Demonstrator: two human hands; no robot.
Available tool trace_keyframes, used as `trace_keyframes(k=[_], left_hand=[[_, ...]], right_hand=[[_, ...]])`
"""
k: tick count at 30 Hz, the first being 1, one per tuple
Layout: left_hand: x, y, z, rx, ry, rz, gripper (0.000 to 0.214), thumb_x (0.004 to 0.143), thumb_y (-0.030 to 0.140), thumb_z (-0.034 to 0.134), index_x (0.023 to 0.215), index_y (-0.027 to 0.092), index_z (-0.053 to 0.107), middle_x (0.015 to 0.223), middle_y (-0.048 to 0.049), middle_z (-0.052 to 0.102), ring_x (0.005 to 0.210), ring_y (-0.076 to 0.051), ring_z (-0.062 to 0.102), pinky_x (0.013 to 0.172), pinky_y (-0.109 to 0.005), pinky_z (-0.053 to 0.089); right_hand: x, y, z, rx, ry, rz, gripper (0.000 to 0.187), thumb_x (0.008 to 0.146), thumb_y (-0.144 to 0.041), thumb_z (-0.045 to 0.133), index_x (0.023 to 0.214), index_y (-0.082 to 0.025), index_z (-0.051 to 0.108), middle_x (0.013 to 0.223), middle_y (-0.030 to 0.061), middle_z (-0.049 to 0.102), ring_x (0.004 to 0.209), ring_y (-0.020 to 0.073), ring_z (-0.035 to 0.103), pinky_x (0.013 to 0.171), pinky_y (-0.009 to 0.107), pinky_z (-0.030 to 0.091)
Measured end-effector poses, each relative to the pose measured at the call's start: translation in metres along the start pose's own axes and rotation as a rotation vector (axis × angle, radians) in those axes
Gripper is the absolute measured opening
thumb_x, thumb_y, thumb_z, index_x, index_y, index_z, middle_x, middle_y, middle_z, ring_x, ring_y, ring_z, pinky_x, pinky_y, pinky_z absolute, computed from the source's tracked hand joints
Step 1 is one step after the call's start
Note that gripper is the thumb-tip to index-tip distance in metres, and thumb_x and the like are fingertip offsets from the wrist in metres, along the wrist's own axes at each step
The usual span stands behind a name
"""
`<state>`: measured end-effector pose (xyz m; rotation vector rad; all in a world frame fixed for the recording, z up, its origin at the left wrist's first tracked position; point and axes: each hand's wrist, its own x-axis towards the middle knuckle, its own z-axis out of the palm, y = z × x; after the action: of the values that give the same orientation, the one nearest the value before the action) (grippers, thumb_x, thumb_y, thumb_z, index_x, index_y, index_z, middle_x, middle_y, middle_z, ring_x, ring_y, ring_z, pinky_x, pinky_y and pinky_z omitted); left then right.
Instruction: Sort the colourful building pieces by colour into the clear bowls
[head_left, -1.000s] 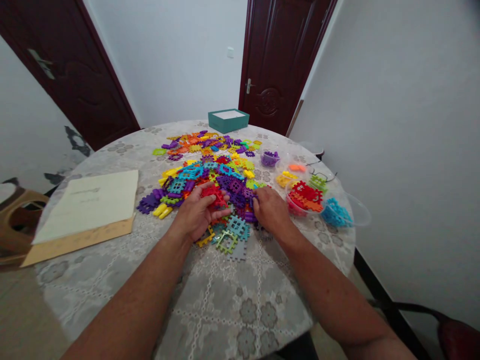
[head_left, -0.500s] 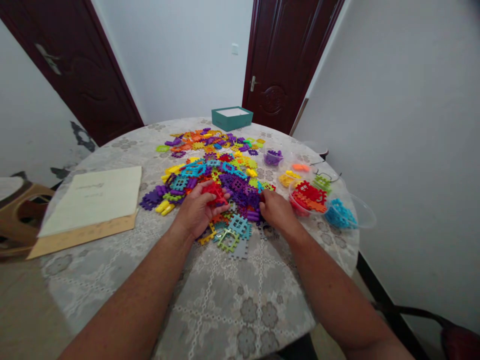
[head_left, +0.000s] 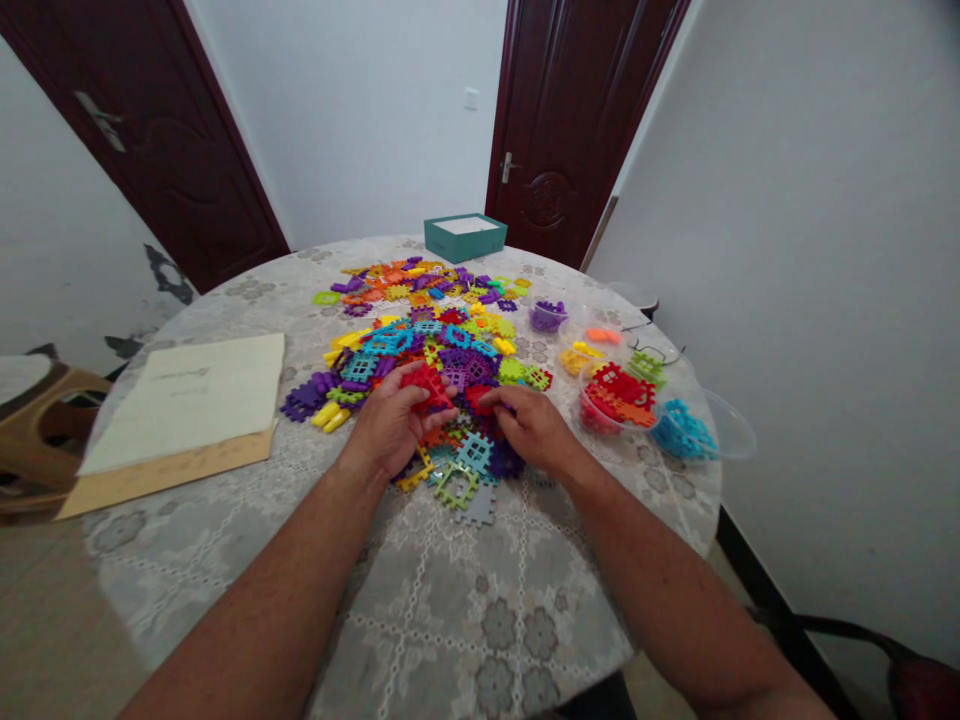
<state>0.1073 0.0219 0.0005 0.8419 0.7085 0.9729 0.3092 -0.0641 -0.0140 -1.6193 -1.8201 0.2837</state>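
Note:
My left hand (head_left: 395,415) is closed around red interlocking plastic pieces (head_left: 429,385), palm turned up over the pile. Just to the right, my right hand (head_left: 529,425) pinches another red piece (head_left: 478,399) between thumb and fingers. Under and around both hands spreads a heap of notched building pieces (head_left: 469,368) in purple, blue, yellow, green and orange. Nearest me in the heap lie a light blue piece (head_left: 474,453), a lime green square frame (head_left: 457,484) and a grey piece (head_left: 478,505).
Clear tubs on the right hold sorted pieces: a red and orange tub (head_left: 619,395), a blue tub (head_left: 682,430), a yellow one (head_left: 581,358) and a purple one (head_left: 547,317). A second heap (head_left: 420,280) and a green box (head_left: 465,240) lie farther back. Left is a paper-covered board (head_left: 187,395).
My right hand has moved slightly left, and a red piece now shows in its fingers. Purple pieces near it have shifted toward me. My left hand stays almost still with its red pieces.

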Motion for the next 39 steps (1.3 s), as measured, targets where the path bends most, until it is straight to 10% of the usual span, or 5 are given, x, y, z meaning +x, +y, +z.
trace_keyframes(k=[10, 16, 21, 28, 39], left_hand=[[0.001, 0.0, 0.0, 0.004, 0.01, 0.014, 0.052, 0.075, 0.004, 0.062, 0.125, 0.019, 0.057, 0.106, -0.009, 0.073, 0.103, -0.027, 0.076, 0.085, -0.049, 0.067], [0.001, -0.002, -0.001, 0.0, 0.006, 0.016, 0.055, 0.077, 0.003, 0.063, 0.129, 0.019, 0.055, 0.11, -0.012, 0.072, 0.105, -0.027, 0.076, 0.083, -0.045, 0.067], [-0.001, -0.001, 0.001, -0.003, -0.001, -0.027, 0.048, 0.079, 0.002, 0.063, 0.123, 0.02, 0.057, 0.105, -0.0101, 0.072, 0.101, -0.026, 0.076, 0.084, -0.046, 0.066], [-0.006, 0.0, 0.004, -0.078, -0.088, -0.131, 0.024, 0.089, 0.024, 0.071, 0.112, 0.019, 0.063, 0.117, -0.0128, 0.072, 0.102, -0.024, 0.074, 0.085, -0.044, 0.066], [-0.014, -0.005, 0.01, 0.159, -0.198, -0.123, 0.06, 0.073, 0.003, 0.074, 0.13, 0.02, 0.064, 0.124, -0.0128, 0.069, 0.1, -0.022, 0.074, 0.088, -0.036, 0.066]], right_hand=[[-0.002, 0.014, 0.002, -0.223, -0.044, 0.046, 0.04, 0.091, -0.025, 0.068, 0.13, -0.018, 0.068, 0.129, 0.0117, 0.071, 0.122, 0.0252, 0.062, 0.112, 0.039, 0.044], [0.0, 0.008, 0.002, -0.217, 0.054, 0.065, 0.025, 0.102, -0.025, 0.05, 0.112, -0.018, 0.072, 0.113, 0.011, 0.074, 0.111, 0.0241, 0.064, 0.106, 0.038, 0.045], [0.007, 0.008, -0.004, 0.272, 0.228, 0.321, 0.029, 0.102, -0.042, 0.048, 0.103, -0.02, 0.067, 0.097, 0.0055, 0.074, 0.083, 0.0203, 0.069, 0.079, 0.032, 0.053], [0.006, -0.001, 0.007, 0.818, 0.107, 0.382, 0.033, 0.09, -0.054, 0.065, 0.101, -0.022, 0.065, 0.069, -0.0033, 0.068, 0.06, 0.0147, 0.062, 0.061, 0.026, 0.05], [0.002, -0.012, 0.026, 0.386, 0.18, 0.225, 0.025, 0.097, -0.04, 0.06, 0.111, -0.022, 0.071, 0.098, 0.0031, 0.075, 0.085, 0.0186, 0.069, 0.079, 0.031, 0.056]])
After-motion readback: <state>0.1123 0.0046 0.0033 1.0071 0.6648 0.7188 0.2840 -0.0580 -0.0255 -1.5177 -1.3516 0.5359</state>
